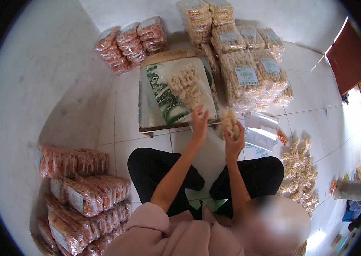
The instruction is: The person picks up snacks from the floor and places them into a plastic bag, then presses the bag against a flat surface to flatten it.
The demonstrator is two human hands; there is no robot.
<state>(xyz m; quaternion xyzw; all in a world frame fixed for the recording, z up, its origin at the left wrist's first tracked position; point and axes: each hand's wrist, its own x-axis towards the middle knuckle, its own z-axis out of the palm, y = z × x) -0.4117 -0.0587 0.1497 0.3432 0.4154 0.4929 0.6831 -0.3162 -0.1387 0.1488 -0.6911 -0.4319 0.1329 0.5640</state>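
One stack of pale snacks (230, 123) clenched in right hand (234, 143), left hand (199, 123) released over low table (146, 126); mid-packing, needing a bag next.

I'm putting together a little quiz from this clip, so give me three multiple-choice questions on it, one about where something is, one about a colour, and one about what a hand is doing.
1. Where does the loose heap of pale snack pieces lie?
A. on the floor tiles to the person's right
B. on the low board
C. on the person's lap

2. What colour is the print on the bag lying on the low board?
A. blue
B. green
C. purple

3. What is the right hand doing?
A. lying flat on the floor
B. resting on a knee
C. holding up a bundle of snack pieces

Answers: 1 A, the heap sits on the white tiles beside the right leg. 2 B, a green pattern runs down the bag's left side. 3 C, its fingers are closed round the bundle, while the left hand reaches open-fingered to the board's edge.
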